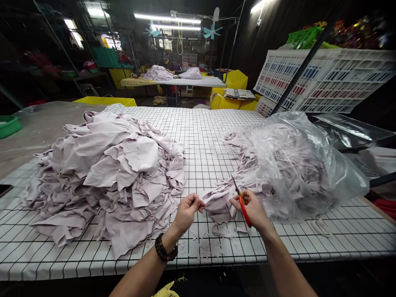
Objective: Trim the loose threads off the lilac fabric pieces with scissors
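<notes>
My left hand [189, 209] pinches the edge of a pale pink-lilac fabric piece [218, 203] near the front of the grid-patterned table. In my right hand [252, 209] are scissors [244, 209] with red handles, their dark blades pointing up and away from me. The right fingers are close to the same fabric, but whether they also grip it I cannot tell. That piece runs back toward a heap of similar fabric [247, 179] spilling from a clear plastic bag [337, 173]. Small cut scraps [206, 246] lie on the table below my hands.
A large pile of pale fabric pieces [123, 161] covers the table's left side. White plastic crates [321, 78] stand at the back right behind a dark pole [305, 57]. Across the room, a person [167, 62] is at another table [198, 82]. A green basin [9, 126] sits far left.
</notes>
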A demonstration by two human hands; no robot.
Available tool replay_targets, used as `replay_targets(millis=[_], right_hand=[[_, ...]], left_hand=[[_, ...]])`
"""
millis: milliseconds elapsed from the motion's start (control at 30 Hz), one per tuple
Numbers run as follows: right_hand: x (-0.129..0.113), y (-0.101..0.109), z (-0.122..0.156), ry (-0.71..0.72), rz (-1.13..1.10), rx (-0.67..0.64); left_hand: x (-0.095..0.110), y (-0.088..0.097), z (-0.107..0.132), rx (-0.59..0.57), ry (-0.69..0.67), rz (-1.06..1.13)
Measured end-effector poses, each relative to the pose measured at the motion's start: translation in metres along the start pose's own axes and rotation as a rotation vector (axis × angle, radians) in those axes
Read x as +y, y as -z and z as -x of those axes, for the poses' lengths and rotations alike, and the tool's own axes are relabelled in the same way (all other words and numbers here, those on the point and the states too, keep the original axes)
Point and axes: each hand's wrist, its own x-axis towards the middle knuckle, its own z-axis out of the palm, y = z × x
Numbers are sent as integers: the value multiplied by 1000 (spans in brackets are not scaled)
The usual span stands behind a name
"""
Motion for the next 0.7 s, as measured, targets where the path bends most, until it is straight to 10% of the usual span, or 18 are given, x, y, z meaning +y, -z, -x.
replay_targets(millis=[167,433,700], right_hand=[[5,4,-25,78,52,101],[-10,-42,-55,151,247,-148],[-10,-59,-54,120,408,-381]], left_hand=[[26,49,-13,254,-188,193],[35,105,8,371,-161,378],[36,108,50,490,-17,-220]])
